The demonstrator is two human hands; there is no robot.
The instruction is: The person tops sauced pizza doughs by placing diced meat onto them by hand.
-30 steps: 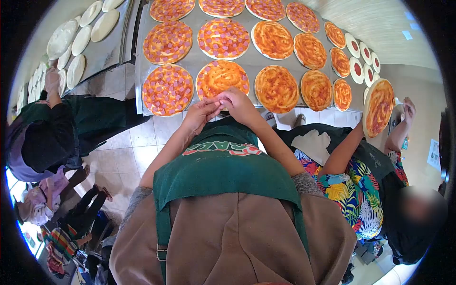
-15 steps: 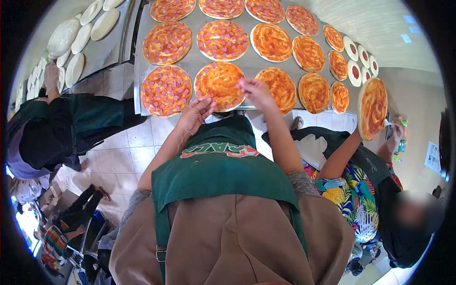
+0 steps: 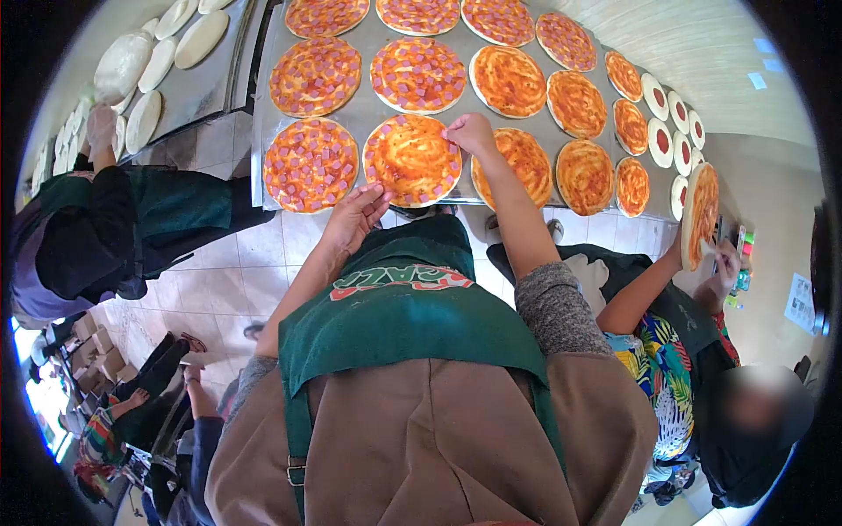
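Note:
A round pizza base (image 3: pixel 412 159) with red sauce lies in the front row of the metal table (image 3: pixel 368 123), pink ham cubes along parts of its rim. At its upper right edge is my right hand (image 3: pixel 474 136), fingers pinched together at a ham piece. My left hand (image 3: pixel 358 215) is at the near left edge, palm turned up and fingers curled; whatever they hold is too small to make out. To the left lies a pizza (image 3: pixel 311 167) covered with ham cubes. A sauced base (image 3: pixel 511 168) sits to the right, partly behind my right forearm.
More ham-topped pizzas (image 3: pixel 417 74) and sauced bases (image 3: pixel 507 81) fill the table. On the right a co-worker (image 3: pixel 675 351) holds a sauced base (image 3: pixel 701 217). Another person (image 3: pixel 88 228) stands left, by a table with pale dough rounds (image 3: pixel 143 121).
My hands have parted. My right hand has moved right and up to the base's far right rim; my left stays near the front edge. The co-worker's held base has tilted more edge-on.

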